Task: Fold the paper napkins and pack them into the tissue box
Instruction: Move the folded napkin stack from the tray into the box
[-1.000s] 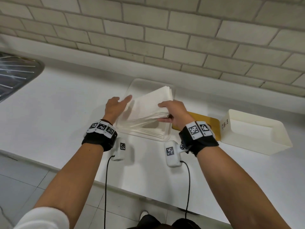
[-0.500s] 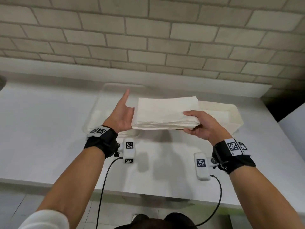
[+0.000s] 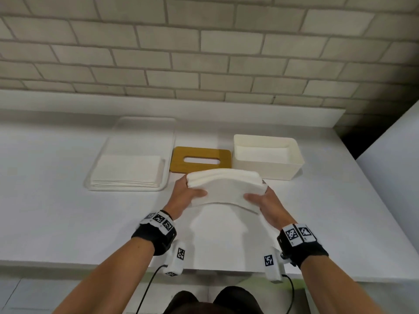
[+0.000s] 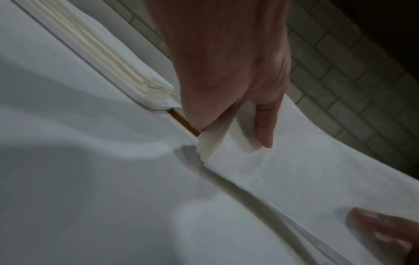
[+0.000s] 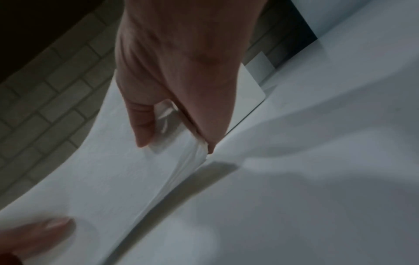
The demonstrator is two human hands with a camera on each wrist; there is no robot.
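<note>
Head view showed the napkin stack (image 3: 226, 189) held above the bench (image 3: 68, 211), bowed upward in the middle, left hand (image 3: 184, 198) gripping its left end, right hand (image 3: 264, 200) gripping its right end, thumbs on top. Fingers underneath were hidden. Open white tissue box (image 3: 267, 165) sat just behind, wooden slotted lid (image 3: 200, 162) beside it, clear tray (image 3: 129, 177) with more napkins at left.
</note>
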